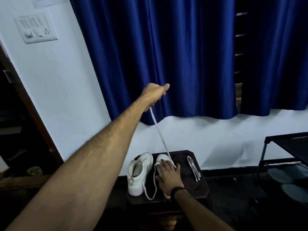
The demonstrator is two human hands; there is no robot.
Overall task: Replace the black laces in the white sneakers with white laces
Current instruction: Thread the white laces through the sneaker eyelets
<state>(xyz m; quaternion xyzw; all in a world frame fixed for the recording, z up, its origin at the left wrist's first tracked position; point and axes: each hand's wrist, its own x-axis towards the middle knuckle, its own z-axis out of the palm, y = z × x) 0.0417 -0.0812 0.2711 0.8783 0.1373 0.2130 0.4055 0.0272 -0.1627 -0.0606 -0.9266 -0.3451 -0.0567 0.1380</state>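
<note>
A blue curtain (pixel 166 55) hangs across the wall (pixel 66 97) behind everything, its hem well above the counter. The left hand (pixel 154 95) is raised in front of the curtain at the end of an outstretched arm, and its grip is a closed fist around the upper end of a white lace (pixel 158 130). From that fist the lace runs taut, down and slightly right, to the sneaker under the right hand.

Far below the left grip stands a small dark counter (pixel 202 189) that carries two white sneakers. The right hand (pixel 168 177) lies flat on the right sneaker (pixel 162 158), fingers straight and spread, pressing down on its top rather than closing around it; a dark band (pixel 177 190) circles that wrist. Only the toe and a bit of the heel show past the hand. A slack loop of the same white lace droops from beneath the right hand's fingers toward the near edge of the counter, between the two shoes.

The left sneaker (pixel 139 174) stands just left of the right hand, upright, heel toward the camera, with no lace seen in it. To the right of the right hand, apart from it, a second white lace (pixel 193 167) lies folded in a bundle on the counter.

A dark rack (pixel 283 147) stands far to the right of both hands. A switch plate (pixel 35 28) sits on the wall, up and left of the raised fist.
</note>
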